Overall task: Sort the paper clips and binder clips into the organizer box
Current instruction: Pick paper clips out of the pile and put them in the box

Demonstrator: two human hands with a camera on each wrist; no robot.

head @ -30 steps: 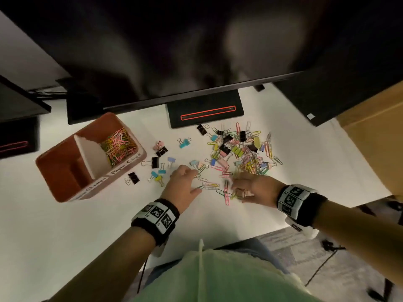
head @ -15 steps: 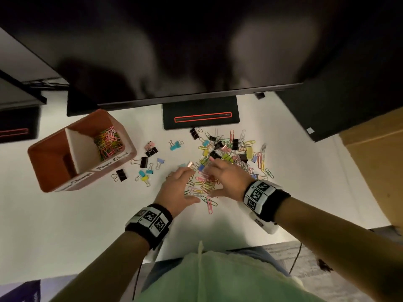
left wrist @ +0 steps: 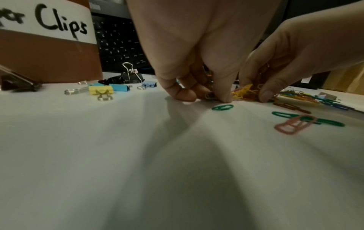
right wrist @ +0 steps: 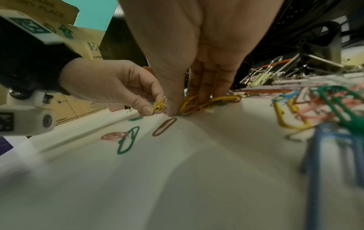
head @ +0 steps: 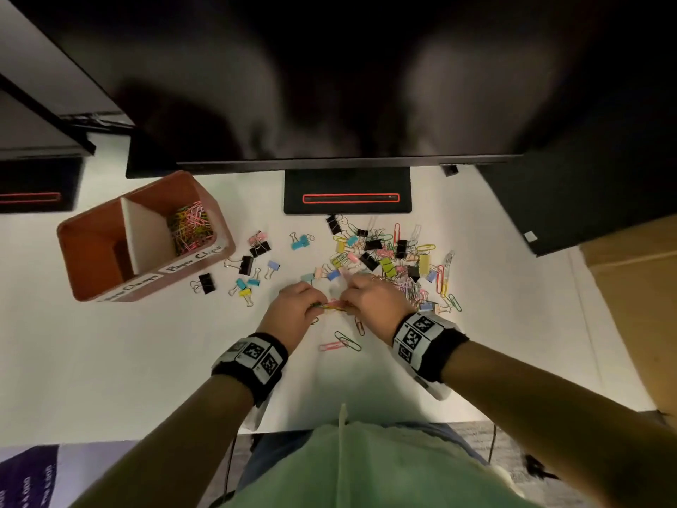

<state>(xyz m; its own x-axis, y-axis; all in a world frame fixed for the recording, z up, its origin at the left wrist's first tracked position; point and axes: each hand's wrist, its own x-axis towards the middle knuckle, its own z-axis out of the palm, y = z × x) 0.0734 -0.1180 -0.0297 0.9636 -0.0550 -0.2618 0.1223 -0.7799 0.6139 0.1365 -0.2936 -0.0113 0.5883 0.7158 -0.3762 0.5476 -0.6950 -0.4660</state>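
Note:
Both hands meet over a small bunch of coloured paper clips on the white desk. My left hand pinches a few of them between thumb and fingers. My right hand curls its thumb and fingers round the yellow and orange clips and pinches them against the desk. The mixed pile of paper clips and binder clips lies just beyond the right hand. The brown organizer box stands at the far left, with paper clips in its right compartment.
Loose binder clips lie between the box and the hands. A pink and a green paper clip lie near the wrists. A monitor stand and a dark screen overhang the back of the desk. A cardboard box stands at right.
My right hand has moved left from the pile's near edge to meet my left hand. The scattered paper clips between them are now gathered into one bunch held by both hands.

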